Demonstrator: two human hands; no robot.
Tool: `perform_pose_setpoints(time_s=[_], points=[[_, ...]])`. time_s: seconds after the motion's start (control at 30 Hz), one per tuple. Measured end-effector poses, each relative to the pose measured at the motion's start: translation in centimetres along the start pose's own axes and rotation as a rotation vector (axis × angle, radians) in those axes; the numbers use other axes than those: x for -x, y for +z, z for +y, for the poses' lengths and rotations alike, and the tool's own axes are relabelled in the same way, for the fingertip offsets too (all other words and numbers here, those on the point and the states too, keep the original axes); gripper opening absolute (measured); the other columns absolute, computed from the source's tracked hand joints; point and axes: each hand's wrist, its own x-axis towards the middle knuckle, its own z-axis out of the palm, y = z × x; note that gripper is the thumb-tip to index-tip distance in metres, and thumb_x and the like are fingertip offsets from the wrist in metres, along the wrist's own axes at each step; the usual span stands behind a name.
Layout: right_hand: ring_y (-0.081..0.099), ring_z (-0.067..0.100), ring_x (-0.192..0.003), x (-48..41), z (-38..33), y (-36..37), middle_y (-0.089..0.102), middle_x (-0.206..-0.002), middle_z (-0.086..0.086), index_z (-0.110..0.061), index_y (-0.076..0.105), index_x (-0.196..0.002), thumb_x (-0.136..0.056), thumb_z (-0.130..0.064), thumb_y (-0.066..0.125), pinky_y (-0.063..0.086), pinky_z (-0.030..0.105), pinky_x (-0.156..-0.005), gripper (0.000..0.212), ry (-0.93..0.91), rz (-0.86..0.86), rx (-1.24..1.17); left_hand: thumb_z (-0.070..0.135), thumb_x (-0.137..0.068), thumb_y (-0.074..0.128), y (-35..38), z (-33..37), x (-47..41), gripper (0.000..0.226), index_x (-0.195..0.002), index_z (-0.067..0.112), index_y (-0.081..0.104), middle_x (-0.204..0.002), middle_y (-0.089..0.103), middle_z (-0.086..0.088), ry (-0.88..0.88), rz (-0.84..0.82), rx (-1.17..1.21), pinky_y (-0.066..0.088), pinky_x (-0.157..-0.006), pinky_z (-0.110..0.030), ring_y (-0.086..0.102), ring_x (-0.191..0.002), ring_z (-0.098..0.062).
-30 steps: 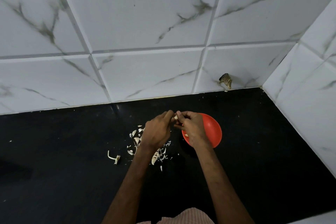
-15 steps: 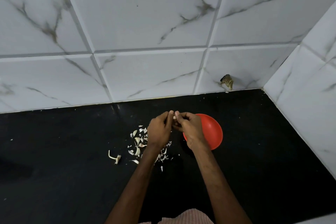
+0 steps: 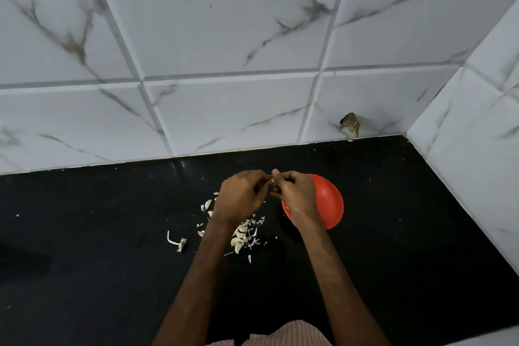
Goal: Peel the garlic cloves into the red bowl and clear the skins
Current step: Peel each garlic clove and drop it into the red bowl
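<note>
My left hand (image 3: 241,197) and my right hand (image 3: 295,194) meet fingertip to fingertip above the black counter, both pinching one small garlic clove (image 3: 272,180) that is mostly hidden by the fingers. The red bowl (image 3: 328,202) stands on the counter just right of the hands, partly covered by my right hand. A scatter of garlic skins and a few cloves (image 3: 241,234) lies under and below my left wrist.
A garlic stem piece (image 3: 177,241) lies alone to the left of the skins. The black counter (image 3: 98,247) runs to a white marble-tiled wall behind and on the right. A chipped hole (image 3: 350,123) marks the back wall near the corner.
Both hands stay together at the clove with small finger shifts. The view has shifted slightly; the bowl and skins keep their places.
</note>
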Motion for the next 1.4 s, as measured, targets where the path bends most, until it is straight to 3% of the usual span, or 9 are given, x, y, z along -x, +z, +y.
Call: perform_pose_setpoints(time_s=[0.17, 0.33, 0.6, 0.73, 0.9, 1.03, 1.13, 1.27, 1.4], points=[[0.075, 0.020, -0.071, -0.2, 0.2, 0.1, 0.075, -0.076, 0.011, -0.001, 0.073, -0.084, -0.094, -0.018, 0.071, 0.062, 0.034, -0.068, 0.019, -0.057, 0.040, 0.140, 0.024, -0.091, 0.069, 0.4, 0.2, 0.1, 0.011, -0.096, 0.013, 0.069, -0.080, 0.071, 0.000, -0.069, -0.009, 0.013, 0.053, -0.065, -0.041, 0.067, -0.074, -0.021], [0.076, 0.021, -0.073, -0.1, 0.5, 0.2, 0.075, -0.078, 0.012, -0.001, 0.073, -0.085, -0.094, -0.014, 0.070, 0.063, 0.037, -0.071, 0.016, -0.061, -0.006, 0.110, 0.024, -0.092, 0.069, 0.7, -0.3, 0.2, 0.009, -0.094, 0.017, 0.063, -0.079, 0.072, 0.005, -0.157, 0.016, 0.097, 0.054, -0.064, -0.038, 0.067, -0.068, -0.014], [0.074, 0.021, -0.080, -0.2, 0.8, -0.1, 0.075, -0.083, 0.004, -0.018, 0.075, -0.086, -0.093, -0.009, 0.071, 0.063, 0.044, -0.080, 0.012, -0.162, -0.030, 0.161, 0.023, -0.094, 0.069, 1.2, -1.2, 0.0, 0.002, -0.094, 0.020, 0.069, -0.080, 0.072, 0.009, -0.330, 0.091, 0.328, 0.059, -0.074, -0.037, 0.069, -0.075, -0.004], [0.073, 0.023, -0.082, -0.3, 0.9, -0.3, 0.074, -0.082, 0.002, -0.018, 0.075, -0.088, -0.092, -0.006, 0.071, 0.062, 0.047, -0.080, 0.013, -0.191, 0.000, 0.165, 0.020, -0.096, 0.066, 1.6, -1.7, 0.2, 0.002, -0.096, 0.020, 0.068, -0.082, 0.073, 0.009, -0.384, 0.127, 0.397, 0.060, -0.075, -0.038, 0.070, -0.077, -0.004], [0.073, 0.029, -0.082, -0.4, 0.8, -0.3, 0.073, -0.080, 0.007, -0.016, 0.075, -0.088, -0.093, -0.008, 0.071, 0.060, 0.052, -0.081, 0.011, -0.214, 0.007, 0.219, 0.018, -0.094, 0.068, 1.4, -2.1, 0.4, 0.021, -0.112, 0.030, 0.065, -0.095, 0.073, 0.017, -0.264, 0.004, 0.391, 0.059, -0.075, -0.032, 0.069, -0.083, -0.001], [0.073, 0.027, -0.082, -0.4, 0.8, -0.4, 0.074, -0.083, 0.010, -0.006, 0.076, -0.094, -0.093, -0.008, 0.069, 0.060, 0.050, -0.081, 0.007, -0.232, -0.012, 0.269, 0.020, -0.091, 0.073, 1.7, -1.9, 0.3, 0.009, -0.097, 0.027, 0.071, -0.085, 0.071, 0.018, -0.220, 0.007, 0.394, 0.058, -0.071, -0.035, 0.068, -0.078, -0.003], [0.073, 0.027, -0.080, -0.2, 0.5, -0.4, 0.074, -0.083, 0.011, -0.003, 0.074, -0.094, -0.094, -0.007, 0.069, 0.063, 0.043, -0.078, 0.007, -0.194, -0.024, 0.234, 0.017, -0.092, 0.072, 1.7, -1.8, 0.3, 0.014, -0.083, 0.023, 0.064, -0.074, 0.067, 0.009, -0.219, 0.049, 0.442, 0.052, -0.062, -0.042, 0.062, -0.067, -0.016], [0.070, 0.020, -0.072, -0.3, 0.4, -0.7, 0.071, -0.076, 0.007, -0.005, 0.073, -0.087, -0.094, -0.007, 0.068, 0.063, 0.038, -0.073, 0.009, -0.111, -0.060, 0.222, 0.028, -0.101, 0.055, 1.3, -1.6, 0.6, 0.012, -0.091, 0.024, 0.053, -0.077, 0.056, 0.013, -0.085, -0.082, 0.143, 0.045, -0.063, -0.034, 0.054, -0.070, -0.011], [0.073, 0.025, -0.077, -0.5, 0.7, -0.8, 0.074, -0.080, 0.010, -0.002, 0.076, -0.090, -0.093, -0.013, 0.071, 0.060, 0.049, -0.080, 0.012, -0.158, -0.063, 0.407, 0.032, -0.105, 0.044, 1.3, -1.2, 0.5, 0.017, -0.107, 0.021, 0.058, -0.096, 0.065, 0.007, -0.065, -0.183, -0.024, 0.048, -0.072, -0.038, 0.063, -0.087, -0.021]])
